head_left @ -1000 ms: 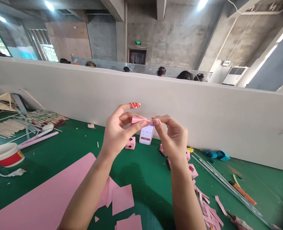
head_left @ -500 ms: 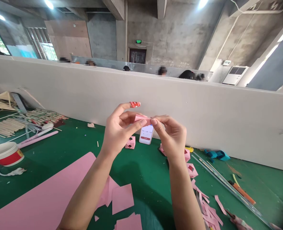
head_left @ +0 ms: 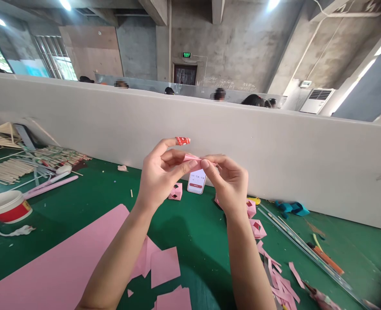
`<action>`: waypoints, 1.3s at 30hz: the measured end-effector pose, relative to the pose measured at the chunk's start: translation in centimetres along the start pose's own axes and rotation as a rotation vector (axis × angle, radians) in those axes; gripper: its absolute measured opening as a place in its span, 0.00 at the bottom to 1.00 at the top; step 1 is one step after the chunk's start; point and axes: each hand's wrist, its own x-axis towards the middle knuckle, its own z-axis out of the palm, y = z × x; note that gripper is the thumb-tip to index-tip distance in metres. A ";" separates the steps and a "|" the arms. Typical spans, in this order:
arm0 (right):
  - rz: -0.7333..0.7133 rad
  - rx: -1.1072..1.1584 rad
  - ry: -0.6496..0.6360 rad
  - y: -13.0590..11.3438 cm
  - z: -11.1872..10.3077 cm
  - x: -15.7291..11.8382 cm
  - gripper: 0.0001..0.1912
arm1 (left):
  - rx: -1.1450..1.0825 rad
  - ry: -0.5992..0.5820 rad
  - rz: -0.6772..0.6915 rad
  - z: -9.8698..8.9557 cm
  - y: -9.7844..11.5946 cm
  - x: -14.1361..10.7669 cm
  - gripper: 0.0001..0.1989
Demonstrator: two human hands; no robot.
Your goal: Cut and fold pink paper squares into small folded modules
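Left hand (head_left: 155,176) and right hand (head_left: 232,181) are raised before a white partition (head_left: 90,112) and above a green table (head_left: 96,185), folded pink paper (head_left: 191,158) pinched between their fingertips; a large pink sheet (head_left: 61,262) is laid below, pink squares (head_left: 165,267) near it; a phone (head_left: 196,186) is stood beyond, beside a pink box (head_left: 175,192); folds have been made, their layers apparently secured by the grip.

Both hands (head_left: 197,172) are pinching a folded pink paper (head_left: 193,159) above the table (head_left: 113,189), whose far edge is meeting a white partition (head_left: 119,116).
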 end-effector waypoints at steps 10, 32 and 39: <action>-0.045 0.049 0.054 0.3 0.1 -0.1 0.03 | 0.001 0.027 0.003 0.0 0.0 0.1 0.23; 0.053 0.141 0.124 0.8 0.2 0.0 0.06 | 0.018 0.052 0.033 0.0 0.1 0.2 0.22; 0.042 0.145 0.082 0.7 0.6 -0.3 0.06 | 0.086 0.045 0.093 0.0 -0.5 0.1 0.24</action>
